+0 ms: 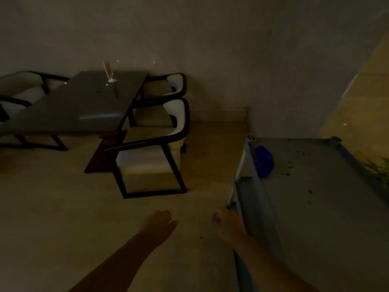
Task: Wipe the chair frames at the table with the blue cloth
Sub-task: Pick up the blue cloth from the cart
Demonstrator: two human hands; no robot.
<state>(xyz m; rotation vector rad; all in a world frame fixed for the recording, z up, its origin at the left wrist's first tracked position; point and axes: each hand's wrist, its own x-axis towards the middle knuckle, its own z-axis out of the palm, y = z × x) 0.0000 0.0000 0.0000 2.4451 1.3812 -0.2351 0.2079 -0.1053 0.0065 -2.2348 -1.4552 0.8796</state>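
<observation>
The blue cloth lies crumpled on the top shelf of a grey cart at the right. A dark glossy table stands at the left with dark-framed, white-cushioned chairs around it. The nearest chair is at the table's right side, a second chair stands behind it, and two more chairs are at the far left. My left hand hangs over the floor with fingers curled in, holding nothing. My right hand is also curled, just left of the cart's edge, empty.
A small stand with a card sits on the table. Dark crumbs are scattered on the cart top. A green plant shows at the right edge. A wall runs behind the table; the room is dim.
</observation>
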